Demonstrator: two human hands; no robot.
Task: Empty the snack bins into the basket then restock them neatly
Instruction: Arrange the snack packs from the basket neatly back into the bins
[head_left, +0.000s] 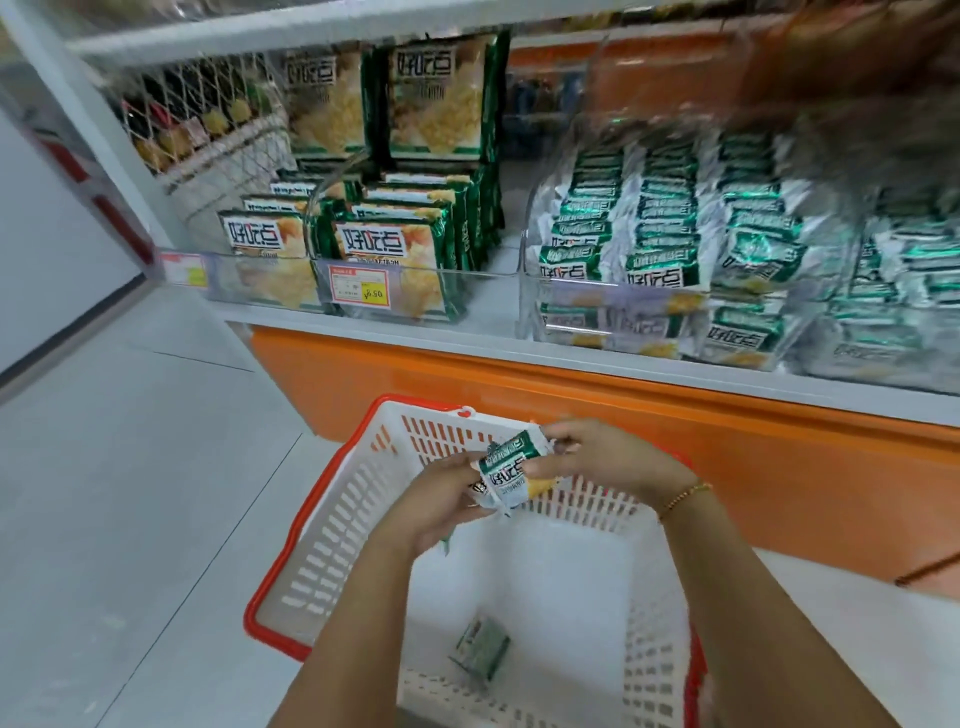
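Presently I see left hand (441, 501) and right hand (602, 457), fingers (561, 436) grasping one snack packet (511, 470) from 9 and 3 o'clock, above the basket (291, 545); a second packet (480, 652) lies inside, at 6 o'clock.

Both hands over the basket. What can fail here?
1. The left hand and right hand grip the held packets near the far rim of the basket; a slip might land one on the floor.
2. The clear bin is heaped; pulling handfuls may spill snacks over its low front.
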